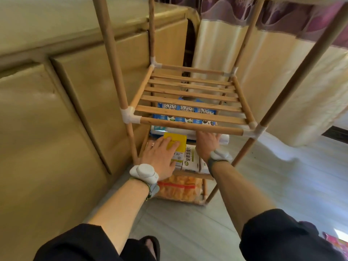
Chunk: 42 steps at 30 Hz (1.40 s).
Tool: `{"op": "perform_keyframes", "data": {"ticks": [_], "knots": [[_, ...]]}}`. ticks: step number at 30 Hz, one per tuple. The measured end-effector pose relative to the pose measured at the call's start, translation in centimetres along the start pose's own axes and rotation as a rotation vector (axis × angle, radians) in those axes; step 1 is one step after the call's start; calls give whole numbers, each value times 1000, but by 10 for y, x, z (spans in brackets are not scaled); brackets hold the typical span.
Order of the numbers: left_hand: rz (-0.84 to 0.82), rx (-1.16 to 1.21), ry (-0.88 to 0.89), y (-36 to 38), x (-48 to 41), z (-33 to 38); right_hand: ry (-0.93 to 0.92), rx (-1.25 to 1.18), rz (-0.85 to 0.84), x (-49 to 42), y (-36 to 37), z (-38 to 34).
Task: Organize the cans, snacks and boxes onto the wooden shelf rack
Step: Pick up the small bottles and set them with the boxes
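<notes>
The wooden shelf rack (190,127) stands in front of me, its slatted upper tier bare. On the tier below lie several blue snack boxes (185,110). Lower down, white and green boxes (190,157) stand side by side with a yellow box (178,142) on top at the left. My left hand (162,155) lies flat with straight fingers on the yellow box. My right hand (206,143) reaches under the front rail, its fingertips hidden behind the rail, beside a white packet (224,139). An orange snack bag (180,189) fills the bottom tier.
A beige cabinet (66,110) stands close on the left of the rack. Cream and purple curtains (273,63) hang behind and to the right. The grey floor (291,176) spreads to the right, with a colourful packet (337,242) at the lower right corner.
</notes>
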<state>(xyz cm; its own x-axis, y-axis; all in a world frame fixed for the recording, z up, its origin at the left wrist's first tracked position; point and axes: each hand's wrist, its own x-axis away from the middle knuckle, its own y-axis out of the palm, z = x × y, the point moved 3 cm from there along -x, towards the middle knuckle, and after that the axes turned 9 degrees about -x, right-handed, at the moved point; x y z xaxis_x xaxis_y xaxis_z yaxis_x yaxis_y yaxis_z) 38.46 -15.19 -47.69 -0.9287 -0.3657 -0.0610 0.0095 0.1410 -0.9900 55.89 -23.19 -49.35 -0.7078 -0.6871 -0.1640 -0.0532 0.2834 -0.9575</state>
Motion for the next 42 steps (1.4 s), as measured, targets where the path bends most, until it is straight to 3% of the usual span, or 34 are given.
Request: {"op": "perform_keyframes", "data": {"ticks": [7,11,29,42], "knots": [[1,-13,-22,1,2,3,-34,-77,-112,-11,23,-4],[-11,-8,-37,0,4,5,86,-115,-148,-5,33,4],[-16,-41,-63,0,1,11,321,-18,-222,-9,39,-7],[25,-41,-81,3,0,14,154,-46,-94,-5,44,1]]}}
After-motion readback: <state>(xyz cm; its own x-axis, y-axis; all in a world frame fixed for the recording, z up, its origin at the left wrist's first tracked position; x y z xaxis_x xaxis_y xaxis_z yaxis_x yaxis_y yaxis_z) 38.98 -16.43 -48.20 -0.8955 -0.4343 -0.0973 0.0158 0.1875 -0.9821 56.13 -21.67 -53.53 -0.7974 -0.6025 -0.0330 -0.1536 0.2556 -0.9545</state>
